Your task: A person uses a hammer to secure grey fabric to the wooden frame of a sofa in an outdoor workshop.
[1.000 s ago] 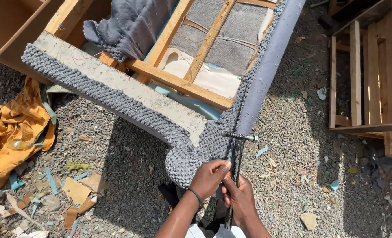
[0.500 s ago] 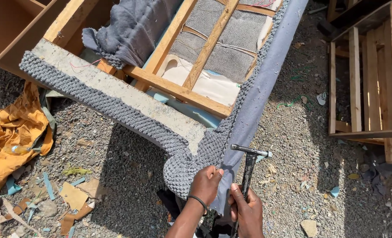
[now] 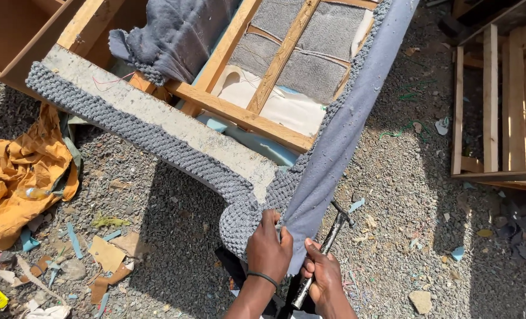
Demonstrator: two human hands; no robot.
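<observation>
- Overhead, the left hand (image 3: 268, 251) pinches the grey knitted upholstery (image 3: 239, 221) at the sofa frame (image 3: 239, 115) corner edge.
- Beside it, the right hand (image 3: 324, 277) grips a hammer (image 3: 325, 248), its head near the smooth blue-grey fabric (image 3: 334, 147).
- Open gravel (image 3: 405, 236) lies rightward.

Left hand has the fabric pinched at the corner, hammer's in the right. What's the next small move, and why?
Probably bring the hammer in to tack the corner. The left hand pins the grey fabric over the frame corner, and the right hand holds the hammer just beside it, head off the frame. No tack is visible, so check first.
</observation>
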